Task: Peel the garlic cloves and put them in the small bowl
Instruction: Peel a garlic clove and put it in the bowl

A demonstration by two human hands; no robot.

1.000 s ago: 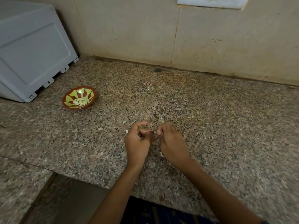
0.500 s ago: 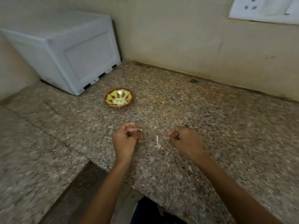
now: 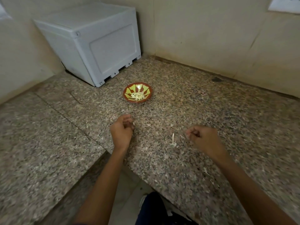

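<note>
Fingers of the left hand (image 3: 121,130) pinched a peeled clove (image 3: 133,123), presumably bound for the small bowl (image 3: 138,93) beyond; the right hand (image 3: 201,138) curled, contents unclear.

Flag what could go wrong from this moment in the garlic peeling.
The left hand seems to pinch a small pale piece, perhaps a clove, well short of the small bowl; it could drop onto the speckled counter and be hard to spot. Loose skins between the hands could get carried into the bowl.
</note>
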